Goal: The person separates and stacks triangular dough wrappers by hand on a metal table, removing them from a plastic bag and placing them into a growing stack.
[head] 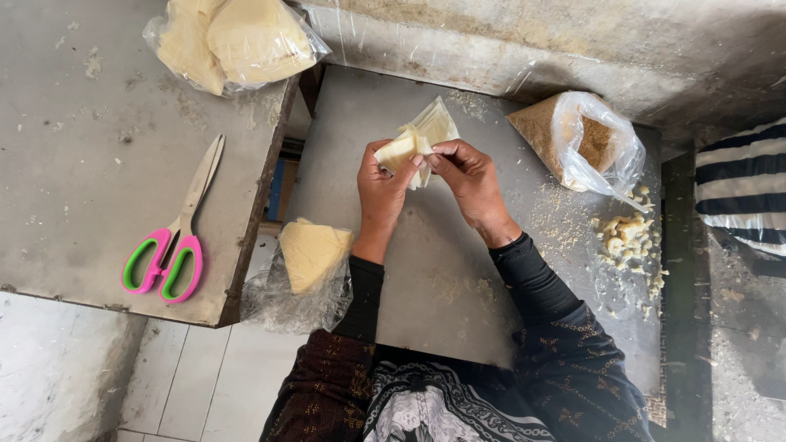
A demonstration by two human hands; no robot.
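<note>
Left hand: our left hand (pixel 383 187) is up over the middle of the table, fingers curled, thumb and fingertips pinching the near corner of the wrappers.
Right hand: our right hand (pixel 468 182) sits just beside it, thumb tip nearly touching the left one, pinching the same corner from the right.
Wrappers: a thin stack of pale yellow dough wrappers (pixel 422 137), held off the table between both hands and fanning out toward the far side. Looks like one sheet is being peeled away from the rest, but we can't really tell from here.
Table: grey metal table (pixel 426 270) under the hands, dusted with crumbs.
Crumb bag: clear plastic bag of brown crumbs (pixel 577 139) lying open at the far right of the table.
Filling bits: a small pile of pale lumps (pixel 626 237) just near of that bag.
Near wrapper bag: another bag of wrappers (pixel 307 266) hanging off the table's left edge, well apart from the hands.
Far wrapper bag: a fuller bag of wrappers (pixel 233 37) on the far end of the left counter (pixel 74 188).
Scissors: pink and green handled scissors (pixel 173 237) lying on that counter, blades pointing far.
Striped cloth: black and white striped cloth (pixel 741 184) at the right edge.
</note>
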